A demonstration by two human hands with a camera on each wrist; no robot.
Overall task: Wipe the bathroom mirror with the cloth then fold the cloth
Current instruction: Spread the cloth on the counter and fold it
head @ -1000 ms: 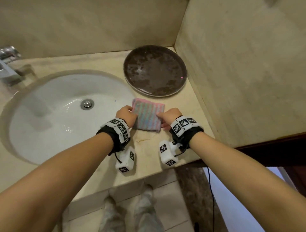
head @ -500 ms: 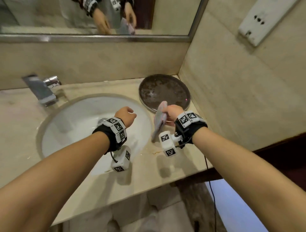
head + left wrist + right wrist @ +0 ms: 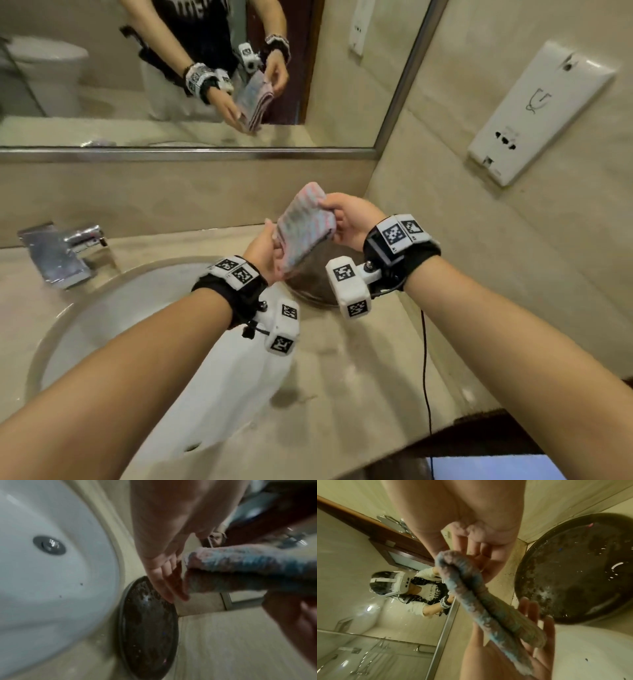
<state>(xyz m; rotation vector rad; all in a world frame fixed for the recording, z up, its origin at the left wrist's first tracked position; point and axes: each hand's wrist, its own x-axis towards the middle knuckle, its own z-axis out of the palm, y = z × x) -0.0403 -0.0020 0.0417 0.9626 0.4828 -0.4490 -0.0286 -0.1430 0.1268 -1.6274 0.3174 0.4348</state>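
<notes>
A folded pink-and-blue striped cloth [image 3: 301, 226] is held up over the counter, below the mirror [image 3: 102, 85]. My right hand [image 3: 337, 212] pinches its upper right edge between thumb and fingers. My left hand [image 3: 270, 240] lies with straight fingers against the cloth's lower left side. In the right wrist view the cloth [image 3: 488, 601] runs edge-on from my right hand [image 3: 471, 547] down across the flat left palm [image 3: 532, 626]. In the left wrist view the left fingers [image 3: 164, 577] reach straight beside the cloth [image 3: 240, 572]. The mirror reflects both hands and the cloth.
A dark round plate [image 3: 315, 284] lies on the beige counter [image 3: 359, 394] right under my hands. The white sink [image 3: 137, 308] and a chrome tap [image 3: 65, 250] are to the left. A tiled side wall with a white socket panel [image 3: 534, 113] stands close on the right.
The cloth lay flat on the counter under both hands. My right hand lifted it, and now it is higher with my left hand against it. The view has tilted up to the mirror.
</notes>
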